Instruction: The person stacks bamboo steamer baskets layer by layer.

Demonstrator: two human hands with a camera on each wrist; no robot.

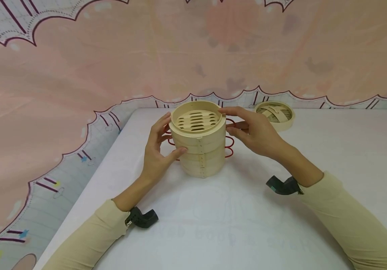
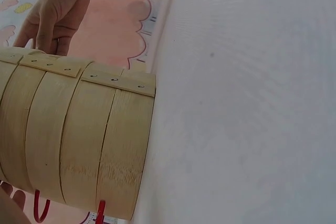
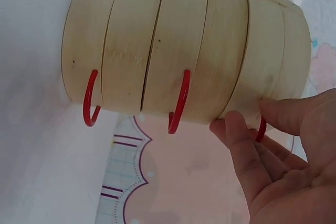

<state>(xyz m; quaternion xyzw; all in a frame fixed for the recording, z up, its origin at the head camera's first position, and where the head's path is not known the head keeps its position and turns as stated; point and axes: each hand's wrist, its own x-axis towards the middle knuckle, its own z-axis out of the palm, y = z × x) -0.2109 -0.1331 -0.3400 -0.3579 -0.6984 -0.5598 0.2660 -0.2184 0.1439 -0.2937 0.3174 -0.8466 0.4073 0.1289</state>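
I saw the bamboo steamer stack [image 1: 201,150] left of the woven lid [image 1: 275,112], left hand [image 1: 157,148] wrapped round it, right hand [image 1: 259,131] pinching its top tier [image 1: 215,137]. Looked light, stiff; red loops [image 3: 181,100] seemed the handiest grips.

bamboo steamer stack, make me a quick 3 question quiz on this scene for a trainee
1. What colour are the loop handles on the steamer stack?
2. True or false: the left hand and the right hand both touch the stack.
3. The woven lid lies: a) on top of the stack, b) on the table, c) under the stack.

Key: 1. Red. 2. True. 3. b
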